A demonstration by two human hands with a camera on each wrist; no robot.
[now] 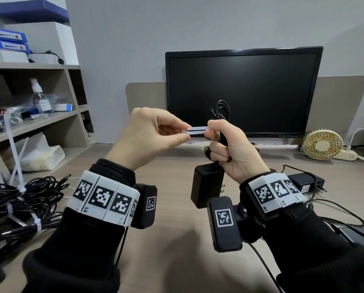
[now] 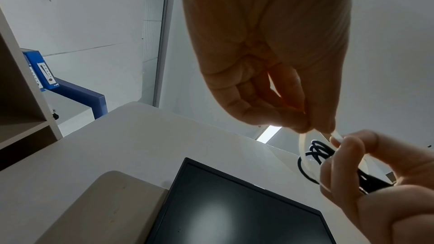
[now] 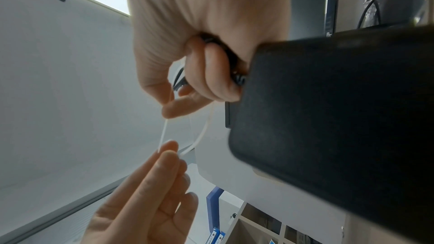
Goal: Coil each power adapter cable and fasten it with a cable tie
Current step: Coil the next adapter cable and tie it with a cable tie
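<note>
Grey wall and dark monitor (image 1: 243, 92) behind both raised hands, wooden desk (image 1: 172, 229) below them. Left hand (image 1: 147, 136) lifted in front of the screen, thumb and forefinger pinching the two ends of a white cable tie (image 1: 198, 131), remaining fingers loosely spread in the right wrist view. Right hand (image 1: 231, 149) just beside it, fist curled round a coiled black cable (image 1: 221, 111), loops standing up above the knuckles, thumb pressing the tie against the bundle. Tie looped around the coil, both strands running level between the two hands. Black power adapter (image 1: 206, 185) hanging under the right hand, clear of the desk. Left of the left wrist, a heap of tied cable bundles (image 1: 22, 204). Right of the right wrist, another adapter (image 1: 303, 182) with loose cable. Beyond it, a small cream fan (image 1: 323, 143).
</note>
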